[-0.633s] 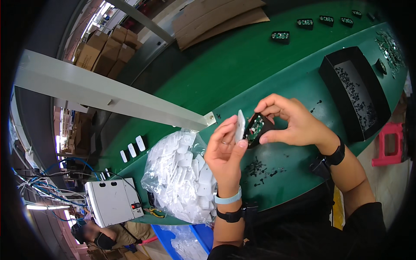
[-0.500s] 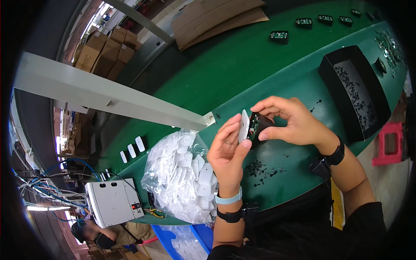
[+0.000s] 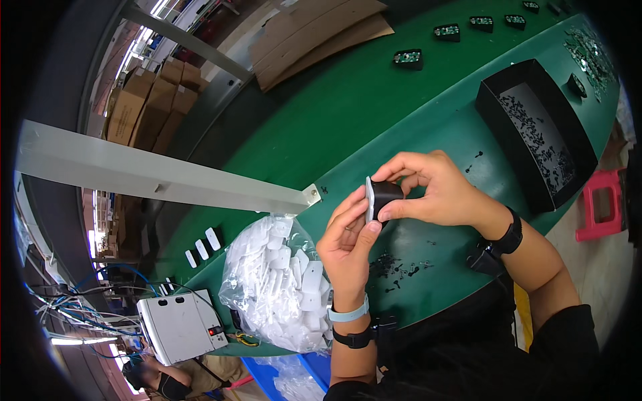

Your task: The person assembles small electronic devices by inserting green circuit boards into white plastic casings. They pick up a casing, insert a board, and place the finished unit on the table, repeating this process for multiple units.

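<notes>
Between my hands a white plastic cover [image 3: 369, 198] sits against the open side of a black plastic housing [image 3: 386, 196]. My left hand [image 3: 349, 239] grips the cover from the left, thumb at its lower edge. From the right, my right hand [image 3: 428, 190] pinches the housing between thumb and fingers. The circuit board inside the housing is hidden now. Just left of my left hand stands a clear plastic bag [image 3: 271, 284] full of similar white covers. Small dark parts with stems [image 3: 398, 267] lie scattered on the green table below my hands.
A black box [image 3: 495, 100] of small dark parts stands at right, with a pile of circuit boards [image 3: 592, 57] beyond. Several black housings with boards [image 3: 447, 32] line the far surface. A metal post [image 3: 167, 167], a white machine [image 3: 177, 327] and a red stool [image 3: 598, 204] are around.
The white cover and the black housing, apart and angled before, have come together, hiding the board. My view has shifted slightly.
</notes>
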A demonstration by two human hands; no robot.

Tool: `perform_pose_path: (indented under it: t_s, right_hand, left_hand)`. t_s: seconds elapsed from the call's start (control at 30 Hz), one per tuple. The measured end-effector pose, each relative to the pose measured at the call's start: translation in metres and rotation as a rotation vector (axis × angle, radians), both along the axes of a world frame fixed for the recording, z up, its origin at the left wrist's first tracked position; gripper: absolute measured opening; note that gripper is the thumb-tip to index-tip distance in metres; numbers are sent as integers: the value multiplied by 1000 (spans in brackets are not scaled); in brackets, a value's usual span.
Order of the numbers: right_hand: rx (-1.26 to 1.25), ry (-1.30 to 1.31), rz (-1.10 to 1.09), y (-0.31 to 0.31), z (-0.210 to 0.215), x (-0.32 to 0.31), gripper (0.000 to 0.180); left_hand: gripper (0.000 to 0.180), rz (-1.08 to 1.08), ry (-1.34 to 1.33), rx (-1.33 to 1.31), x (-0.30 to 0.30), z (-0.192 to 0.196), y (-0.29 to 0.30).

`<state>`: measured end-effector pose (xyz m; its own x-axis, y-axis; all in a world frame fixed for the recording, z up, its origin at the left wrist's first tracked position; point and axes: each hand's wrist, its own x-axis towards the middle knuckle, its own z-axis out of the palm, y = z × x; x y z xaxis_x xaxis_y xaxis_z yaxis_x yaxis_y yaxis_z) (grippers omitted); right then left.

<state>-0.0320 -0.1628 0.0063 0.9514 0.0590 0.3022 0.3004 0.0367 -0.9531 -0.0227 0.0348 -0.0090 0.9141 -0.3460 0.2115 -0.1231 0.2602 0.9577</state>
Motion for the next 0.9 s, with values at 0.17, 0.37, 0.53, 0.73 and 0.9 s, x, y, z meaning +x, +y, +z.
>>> perform_pose_path:
  t_s: [0.17,0.37,0.53,0.73,0.9]
  right_hand:
    - [-32,-55,-25,1,0,-1,36]
    - [18,-24,-15,2,2,-2,33]
    - [14,-35,-6,4,1,-1,33]
    - [-17,-67,-33,1,2,-3,33]
    - [-9,-95,-36,1,-3,-2,34]
  left_hand:
    - [35,0,22,-2,0,1,0]
    - [38,-22,-30,-32,2,-1,4]
    - [39,-11,-75,-12,3,-4,7]
    - [37,-26,-4,-11,2,-2,6]
    - [40,-43,5,-45,2,-4,6]
